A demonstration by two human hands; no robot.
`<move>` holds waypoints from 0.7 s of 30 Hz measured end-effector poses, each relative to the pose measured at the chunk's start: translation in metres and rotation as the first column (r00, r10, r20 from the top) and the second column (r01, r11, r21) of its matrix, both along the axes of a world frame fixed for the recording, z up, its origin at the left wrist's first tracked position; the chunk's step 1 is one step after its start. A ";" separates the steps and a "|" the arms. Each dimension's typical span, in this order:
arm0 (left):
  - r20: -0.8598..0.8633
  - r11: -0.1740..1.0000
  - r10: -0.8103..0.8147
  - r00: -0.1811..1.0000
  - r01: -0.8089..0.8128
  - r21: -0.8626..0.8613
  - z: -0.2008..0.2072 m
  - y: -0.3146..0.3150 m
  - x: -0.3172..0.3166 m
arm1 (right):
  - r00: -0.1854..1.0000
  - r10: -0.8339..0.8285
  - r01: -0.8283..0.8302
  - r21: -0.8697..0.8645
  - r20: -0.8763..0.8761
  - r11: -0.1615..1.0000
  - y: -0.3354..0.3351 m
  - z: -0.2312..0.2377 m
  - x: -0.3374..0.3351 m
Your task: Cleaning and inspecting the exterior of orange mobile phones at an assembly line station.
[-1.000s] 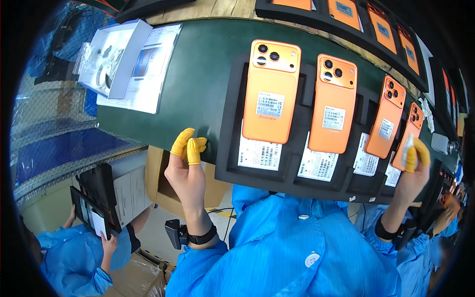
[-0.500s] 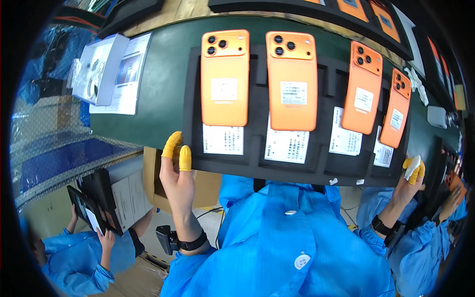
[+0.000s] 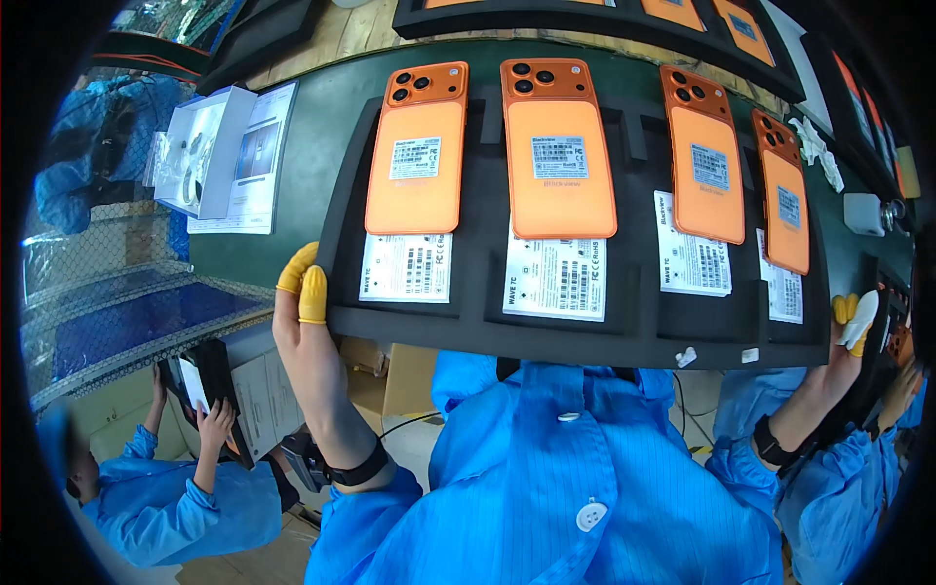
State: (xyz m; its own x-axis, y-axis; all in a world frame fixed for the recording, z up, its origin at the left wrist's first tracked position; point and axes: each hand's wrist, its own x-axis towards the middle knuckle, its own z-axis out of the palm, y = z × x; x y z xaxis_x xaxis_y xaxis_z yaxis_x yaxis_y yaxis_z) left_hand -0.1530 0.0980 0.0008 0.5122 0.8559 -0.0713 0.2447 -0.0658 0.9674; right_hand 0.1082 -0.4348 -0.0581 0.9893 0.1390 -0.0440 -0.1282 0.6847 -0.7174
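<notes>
A black foam tray [image 3: 409, 336] lies in front of me, its front edge out over my lap. Orange phones lie back-up in it: one phone [image 3: 417, 190] at left, a second phone [image 3: 561, 207] beside it, two more phones [image 3: 697, 200] at right. White printed labels [image 3: 409, 273] lie partly beneath them. My left hand [image 3: 310, 302], with yellow finger cots, grips the tray's front left corner. By the tray's right edge, my right hand [image 3: 840, 346], also in yellow cots, is closed on a crumpled white wipe [image 3: 862, 317]; its contact with the tray is unclear.
On the green table [image 3: 312, 136] an open white box [image 3: 205, 146] stands at left. More trays of orange phones [image 3: 673, 15] line the far side. A white cloth [image 3: 817, 156] and a small white device [image 3: 866, 214] are at right. Co-workers in blue [image 3: 185, 507] sit on both sides.
The tray has shifted and tilted, its front left corner now further left and the phones facing me more squarely. My left hand moved left with it; my right hand moved outward to the right.
</notes>
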 end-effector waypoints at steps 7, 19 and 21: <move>0.062 0.994 -0.025 0.998 0.018 0.109 0.005 0.003 0.013 | 0.999 -0.020 0.022 -0.069 0.027 0.997 0.003 0.004 0.004; 0.084 0.998 0.031 0.996 -0.036 0.055 -0.006 0.004 0.011 | 0.919 -0.393 0.353 -0.395 -0.023 0.848 0.050 0.019 -0.018; 0.091 0.996 0.030 0.995 -0.023 -0.081 -0.004 0.000 0.009 | 0.917 -0.396 0.350 -0.398 -0.038 0.848 0.055 0.016 -0.021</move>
